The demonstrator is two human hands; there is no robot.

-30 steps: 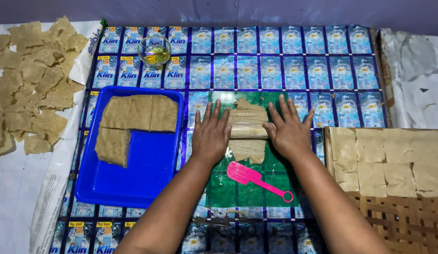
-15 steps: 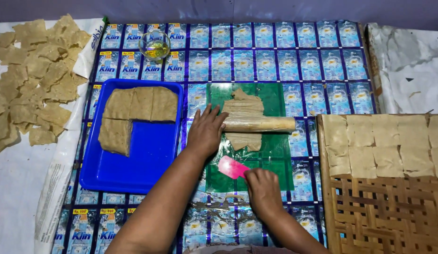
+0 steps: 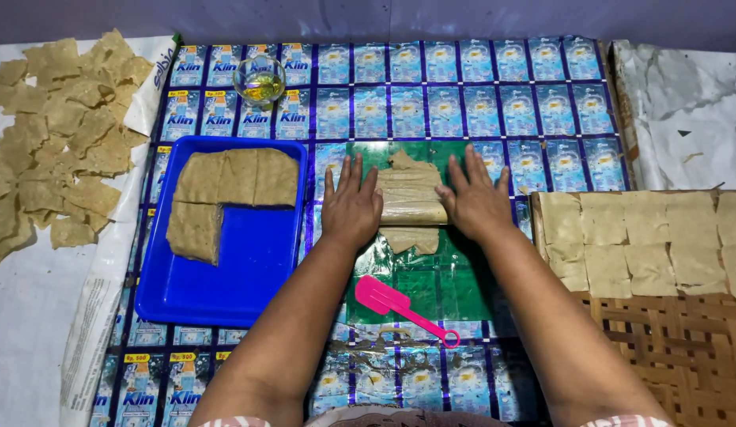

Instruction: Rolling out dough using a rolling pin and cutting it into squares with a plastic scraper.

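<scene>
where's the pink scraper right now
In the head view the pink scraper lies on the green sheet, low in the middle between the two forearms, just right of the blue tray.

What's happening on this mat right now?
A person kneels over a green sheet with both palms pressed flat on a rolling pin, left hand and right hand at its ends, flattening a thin piece of dough. A pink scraper lies just below. To the left, a blue tray holds a dough slab; flat squares rest on a woven rack at the right.
</scene>
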